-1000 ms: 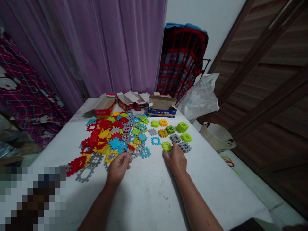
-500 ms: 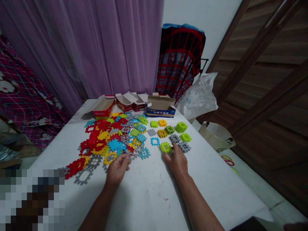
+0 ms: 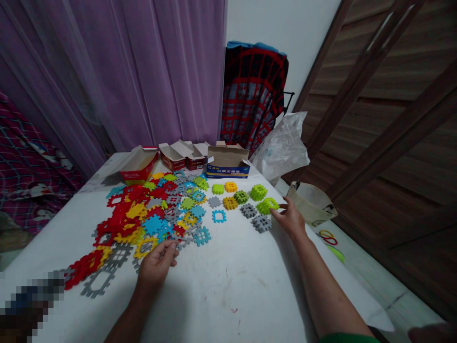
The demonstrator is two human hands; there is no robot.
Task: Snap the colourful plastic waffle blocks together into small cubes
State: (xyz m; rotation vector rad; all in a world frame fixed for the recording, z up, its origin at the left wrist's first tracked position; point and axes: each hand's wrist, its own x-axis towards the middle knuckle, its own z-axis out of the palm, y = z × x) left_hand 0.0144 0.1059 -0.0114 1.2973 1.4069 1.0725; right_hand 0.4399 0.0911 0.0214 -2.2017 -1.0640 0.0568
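My right hand (image 3: pixel 292 220) reaches to the right side of the table, its thumb and fingers on a lime-green building tile (image 3: pixel 267 206) that sits on the lime pile there. Beside it lie grey tiles (image 3: pixel 262 223), a small lime stack (image 3: pixel 258 192), a dark green stack (image 3: pixel 241 196) and a mustard-yellow stack (image 3: pixel 230 203). My left hand (image 3: pixel 157 262) is closed at the near edge of the big mixed heap, fingertips by a grey tile (image 3: pixel 184 243); what they pinch, if anything, is hidden. A blue frame tile (image 3: pixel 219 216) lies between the heap and the stacks.
Red tiles (image 3: pixel 119 216) spread across the heap's left part. Along the back stand an open red box (image 3: pixel 140 166), smaller cartons (image 3: pixel 195 162) and a blue battery box (image 3: pixel 228 170). A clear plastic bag (image 3: pixel 283 143) and a beige bag (image 3: pixel 314 205) are beyond the table's right edge.
My right hand has moved right with the lime-green tile, from in front of the grey tiles to the lime pile. My left hand stays by the heap. The view has turned slightly right.
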